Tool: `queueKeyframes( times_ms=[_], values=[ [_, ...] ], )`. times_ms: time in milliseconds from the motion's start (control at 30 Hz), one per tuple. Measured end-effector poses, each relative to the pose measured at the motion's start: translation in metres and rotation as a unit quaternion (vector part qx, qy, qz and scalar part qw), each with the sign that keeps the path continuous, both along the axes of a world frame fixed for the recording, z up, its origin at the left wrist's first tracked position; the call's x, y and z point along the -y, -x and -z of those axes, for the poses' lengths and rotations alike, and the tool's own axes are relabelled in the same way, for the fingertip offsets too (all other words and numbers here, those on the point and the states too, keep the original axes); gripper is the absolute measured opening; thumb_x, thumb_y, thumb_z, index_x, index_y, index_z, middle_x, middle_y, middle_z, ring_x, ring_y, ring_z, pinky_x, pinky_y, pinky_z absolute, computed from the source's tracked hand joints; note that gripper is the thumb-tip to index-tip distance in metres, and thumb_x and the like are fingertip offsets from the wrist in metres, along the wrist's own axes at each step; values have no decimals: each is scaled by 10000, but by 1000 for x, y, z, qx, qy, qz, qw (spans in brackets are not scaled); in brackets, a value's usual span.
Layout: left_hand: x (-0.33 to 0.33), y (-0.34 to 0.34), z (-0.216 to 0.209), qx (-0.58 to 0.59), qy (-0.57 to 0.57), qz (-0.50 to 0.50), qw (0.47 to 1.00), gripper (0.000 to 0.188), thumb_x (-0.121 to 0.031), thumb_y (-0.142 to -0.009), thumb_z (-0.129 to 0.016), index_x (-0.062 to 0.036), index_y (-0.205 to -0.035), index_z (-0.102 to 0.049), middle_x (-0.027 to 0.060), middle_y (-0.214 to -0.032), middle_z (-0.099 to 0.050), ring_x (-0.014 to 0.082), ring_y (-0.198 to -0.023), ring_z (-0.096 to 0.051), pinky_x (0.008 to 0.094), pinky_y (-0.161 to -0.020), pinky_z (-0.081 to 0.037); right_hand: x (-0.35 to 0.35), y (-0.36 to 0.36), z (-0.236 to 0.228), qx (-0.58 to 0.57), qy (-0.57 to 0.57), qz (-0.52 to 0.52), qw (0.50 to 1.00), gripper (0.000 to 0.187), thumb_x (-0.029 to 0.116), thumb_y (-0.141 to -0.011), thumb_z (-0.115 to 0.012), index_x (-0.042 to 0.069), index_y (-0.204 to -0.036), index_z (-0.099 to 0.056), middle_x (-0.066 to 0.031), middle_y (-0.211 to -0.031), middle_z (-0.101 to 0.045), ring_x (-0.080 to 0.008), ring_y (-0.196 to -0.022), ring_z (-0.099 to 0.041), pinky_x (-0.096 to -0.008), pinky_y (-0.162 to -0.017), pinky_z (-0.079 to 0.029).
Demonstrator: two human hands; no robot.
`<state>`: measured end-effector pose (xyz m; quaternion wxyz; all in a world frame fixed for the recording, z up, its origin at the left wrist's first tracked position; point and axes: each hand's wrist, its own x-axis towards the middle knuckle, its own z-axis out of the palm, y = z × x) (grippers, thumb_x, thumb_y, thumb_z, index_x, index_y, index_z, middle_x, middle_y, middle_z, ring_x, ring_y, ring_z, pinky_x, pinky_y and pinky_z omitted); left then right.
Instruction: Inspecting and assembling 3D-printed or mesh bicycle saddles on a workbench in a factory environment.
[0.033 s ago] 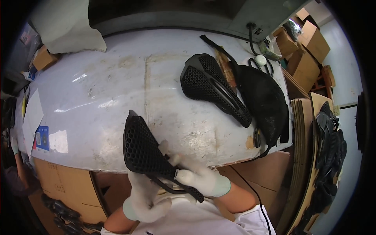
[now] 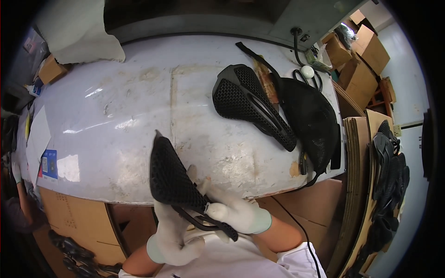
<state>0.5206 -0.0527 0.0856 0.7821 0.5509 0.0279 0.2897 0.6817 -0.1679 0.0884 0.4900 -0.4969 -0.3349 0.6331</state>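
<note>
Head view: nothing differs from the earlier frame, which was taken at the same instant; hands, saddles and clutter sit where they were.

One table (image 2: 116,116), white and scuffed, fills the middle. One pale cloth (image 2: 79,32) lies over its far left corner. To the right, several cardboard boxes (image 2: 366,51) stand stacked, at least four, and flat cardboard sheets (image 2: 354,185) lean against the table's right end. Beyond the sheets hangs a bunch of black saddles (image 2: 389,176), too overlapped to count.

On the table lie two black pieces: one mesh cover (image 2: 310,120) near the right edge and one perforated saddle (image 2: 250,102) just beside it, touching its left side. One pair of scissors (image 2: 315,81) rests behind the cover. One small box (image 2: 51,69) sits at the far left.

A third saddle (image 2: 169,176), honeycombed and black, is held over the near table edge, nose pointing away from the person, tail toward the body.

Two gloved hands hold it. The left hand (image 2: 174,236) is beneath, its grip wrapped up around the saddle's underside. The right hand (image 2: 232,215) has its grip pressed together on the tail and the dark rail there.
</note>
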Motion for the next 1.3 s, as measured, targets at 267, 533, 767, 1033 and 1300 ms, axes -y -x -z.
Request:
queueKeyframes(
  times_ms=[267, 533, 767, 1033, 1300],
  values=[
    [-7, -8, -15, -202, -250, 6, 947, 1181, 0, -754, -596, 36, -1585, 241, 364, -1649, -180, 453, -1533, -331, 484, -1232, -333, -5, 11, -5, 201, 72, 29, 976, 892, 668, -1045, -411, -50, -1562, -294, -308, -1234, -649, -426, -1162, -657, -460, -1001, -486],
    [-18, -2, 2, -33, 6, -7, 999, 1186, -38, -757, -621, -101, -1640, 169, 247, -1700, -111, 421, -1571, -244, 617, -1261, -243, 2, 19, -5, -219, 46, 76, 972, 916, 664, -986, -561, -66, -1511, -380, -87, -937, -550, -166, -634, -546, -291, -580, -436],
    [-14, 3, -5, -46, -11, 3, 999, 1237, -52, -761, -656, -127, -1645, 206, 172, -1726, -49, 337, -1605, -145, 660, -1266, -193, -1, 19, -6, -336, 101, 60, 934, 859, 546, -952, -673, -44, -1506, -386, -33, -724, -508, -129, -419, -474, -279, -401, -392],
    [-14, 5, 5, -60, -68, -12, 996, 1205, 17, -736, -571, -120, -1639, 213, 218, -1712, -79, 406, -1581, -228, 653, -1252, -249, -4, 29, -12, -177, 78, 93, 977, 754, 502, -984, -650, -22, -1480, -431, -49, -729, -553, -150, -433, -511, -289, -436, -424],
    [-10, 6, -1, -73, 34, -32, 996, 1341, -2, -756, -792, -302, -1672, 139, 214, -1709, -182, 381, -1551, -321, 528, -1237, -336, 16, 36, 0, -473, 62, 68, 876, 698, 612, -1012, -579, 56, -1428, -500, -26, -641, -483, -161, -398, -438, -318, -430, -376]
  ],
)
